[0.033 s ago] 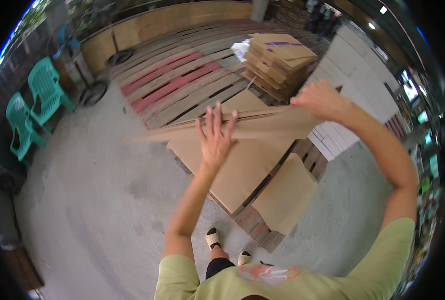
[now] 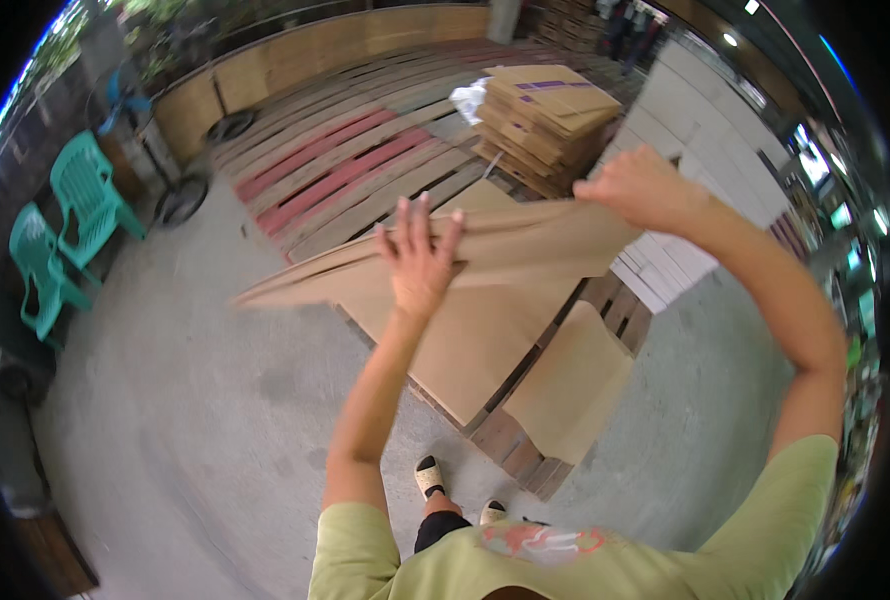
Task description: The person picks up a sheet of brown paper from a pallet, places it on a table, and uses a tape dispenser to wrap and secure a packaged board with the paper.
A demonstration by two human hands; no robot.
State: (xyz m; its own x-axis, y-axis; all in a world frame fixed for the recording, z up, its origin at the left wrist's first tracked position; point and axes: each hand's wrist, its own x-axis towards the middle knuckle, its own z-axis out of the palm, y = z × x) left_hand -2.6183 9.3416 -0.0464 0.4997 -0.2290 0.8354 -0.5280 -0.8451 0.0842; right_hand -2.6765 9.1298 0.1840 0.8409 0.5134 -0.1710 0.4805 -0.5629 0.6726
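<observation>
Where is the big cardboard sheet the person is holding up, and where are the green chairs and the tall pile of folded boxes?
cardboard sheet (image 2: 525, 245): head view, on its flat brown face between the two hands.
green chairs (image 2: 85, 195): head view, on the backrest of the farther chair.
pile of folded boxes (image 2: 545, 105): head view, on the top box.

Only 1 view is given: a wide fisheye camera on the person's head, looking steeply down and forward. It sits close above the raised forearms, takes in the concrete floor (image 2: 195, 420) and wooden pallets (image 2: 365, 160) beyond, and bends straight edges near its dark rim.
</observation>
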